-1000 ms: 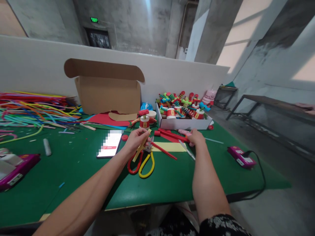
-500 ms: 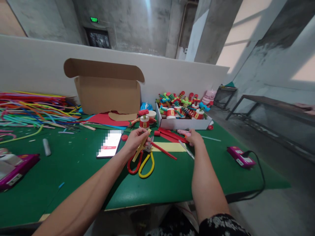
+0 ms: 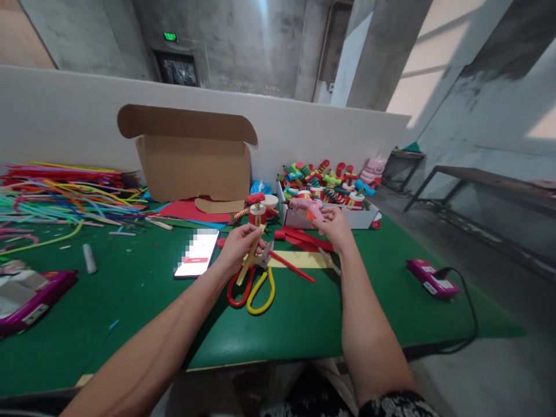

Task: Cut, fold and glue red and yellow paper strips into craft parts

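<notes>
Pinched in my left hand (image 3: 240, 248) is a narrow yellow paper strip (image 3: 248, 262), hanging down over the scissors. The scissors (image 3: 260, 295), with one red and one yellow handle loop, lie on the table beneath that hand. My right hand (image 3: 336, 229) grips a pink hot glue gun (image 3: 309, 206), raised in front of the white box with its nozzle pointing left. Just beyond my left hand stands a small red-and-white cup figure (image 3: 257, 214) with coiled arms. Between my hands lie a yellow paper sheet (image 3: 299, 259), a thin red strip (image 3: 293, 267) and red paper pieces (image 3: 299, 236).
A white box (image 3: 351, 218) full of colourful cup figures stands at the back right. A phone (image 3: 197, 255) lies left of my left hand. Coloured strips (image 3: 65, 194) are heaped at far left, beside an upright cardboard box (image 3: 195, 168). Purple power strips (image 3: 432, 279) sit at both sides.
My right hand has lifted the pink glue gun off the table, up in front of the white box. My left hand keeps the yellow strip in nearly the same place.
</notes>
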Demonstrator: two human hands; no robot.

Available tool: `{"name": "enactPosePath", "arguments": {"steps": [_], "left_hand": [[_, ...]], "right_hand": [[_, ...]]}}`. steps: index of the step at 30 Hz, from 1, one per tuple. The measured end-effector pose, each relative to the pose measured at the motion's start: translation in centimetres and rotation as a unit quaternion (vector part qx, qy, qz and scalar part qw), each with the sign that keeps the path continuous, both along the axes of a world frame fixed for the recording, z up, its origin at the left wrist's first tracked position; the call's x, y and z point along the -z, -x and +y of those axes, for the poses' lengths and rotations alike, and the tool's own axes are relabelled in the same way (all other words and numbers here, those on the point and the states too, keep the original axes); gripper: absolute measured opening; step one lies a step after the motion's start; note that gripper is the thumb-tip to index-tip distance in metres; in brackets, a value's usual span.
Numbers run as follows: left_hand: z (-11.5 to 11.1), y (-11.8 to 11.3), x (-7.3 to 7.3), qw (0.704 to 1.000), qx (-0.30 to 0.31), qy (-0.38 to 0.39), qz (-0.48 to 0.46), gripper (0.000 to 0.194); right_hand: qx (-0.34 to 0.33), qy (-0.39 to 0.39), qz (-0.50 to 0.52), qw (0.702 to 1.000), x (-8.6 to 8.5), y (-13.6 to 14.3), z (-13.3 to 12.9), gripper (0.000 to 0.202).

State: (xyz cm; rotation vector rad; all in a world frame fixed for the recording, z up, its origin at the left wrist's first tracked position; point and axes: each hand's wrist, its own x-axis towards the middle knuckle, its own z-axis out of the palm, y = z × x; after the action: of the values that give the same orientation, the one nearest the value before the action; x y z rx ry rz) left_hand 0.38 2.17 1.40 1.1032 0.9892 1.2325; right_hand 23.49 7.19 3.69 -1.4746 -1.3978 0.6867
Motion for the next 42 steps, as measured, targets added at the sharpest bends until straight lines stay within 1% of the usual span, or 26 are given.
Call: {"name": "enactPosePath", "arguments": {"steps": [2,4,6,7,10,12,15,17,19,22,26,29,31,35,40,42], "left_hand": [[0.1,0.1,0.0,1.0,-0.016,0.001,-0.002,0.032],[0.2,0.1,-0.1,0.999,-0.033,0.001,-0.008,0.031],[0.3,0.1,-0.1,0.999,-0.042,-0.001,-0.014,0.03],[0.4,0.1,-0.1,0.999,-0.045,-0.002,-0.016,0.031],[0.4,0.0,-0.1,0.998,-0.053,0.005,-0.02,0.032],[0.4,0.0,-0.1,0.998,-0.061,0.003,-0.024,0.033],[0.5,0.1,-0.2,0.997,-0.079,-0.001,-0.021,0.035],[0.5,0.2,-0.3,0.996,-0.092,0.002,-0.014,0.034],[0.5,0.3,-0.3,0.995,-0.1,0.005,-0.008,0.033],[0.6,0.4,-0.4,0.996,-0.088,0.008,-0.005,0.027],[0.6,0.2,-0.2,0.998,-0.062,0.01,-0.014,0.019],[0.7,0.2,-0.2,0.998,-0.062,0.013,-0.013,0.015],[0.7,0.3,-0.2,0.997,-0.07,0.024,-0.008,0.014],[0.9,0.6,-0.1,0.995,-0.092,0.034,-0.003,0.012],[1.3,0.9,0.4,0.993,-0.113,0.028,0.0,0.011],[1.4,0.9,0.6,0.993,-0.116,0.018,-0.001,0.011]], "right_hand": [[-0.055,0.032,0.106,0.992,0.1,1.2,-0.1,0.035],[-0.109,0.072,0.193,0.972,0.2,2.2,-0.3,0.023],[-0.137,0.114,0.25,0.952,0.3,3.1,-0.5,0.013],[-0.141,0.13,0.27,0.943,0.4,3.6,-0.6,0.012],[-0.149,0.151,0.309,0.927,0.8,4.7,-0.8,0.019],[-0.168,0.154,0.33,0.916,1.1,5.2,-0.8,0.02],[-0.194,0.164,0.374,0.892,1.5,5.3,-0.8,0.023],[-0.209,0.165,0.386,0.883,1.5,5.2,-0.8,0.026],[-0.228,0.147,0.37,0.888,1.5,5.0,-0.8,0.031],[-0.248,0.093,0.326,0.908,1.2,5.1,-1.0,0.04],[-0.235,0.033,0.238,0.942,0.9,5.4,-1.3,0.038],[-0.224,-0.001,0.164,0.961,0.8,5.4,-1.5,0.038],[-0.218,-0.01,0.119,0.969,0.8,5.5,-1.6,0.038],[-0.223,-0.019,0.06,0.973,0.6,5.5,-1.8,0.041],[-0.218,-0.097,-0.063,0.969,0.4,5.4,-1.9,0.038],[-0.211,-0.111,-0.104,0.966,0.3,5.4,-2.0,0.036]]}}
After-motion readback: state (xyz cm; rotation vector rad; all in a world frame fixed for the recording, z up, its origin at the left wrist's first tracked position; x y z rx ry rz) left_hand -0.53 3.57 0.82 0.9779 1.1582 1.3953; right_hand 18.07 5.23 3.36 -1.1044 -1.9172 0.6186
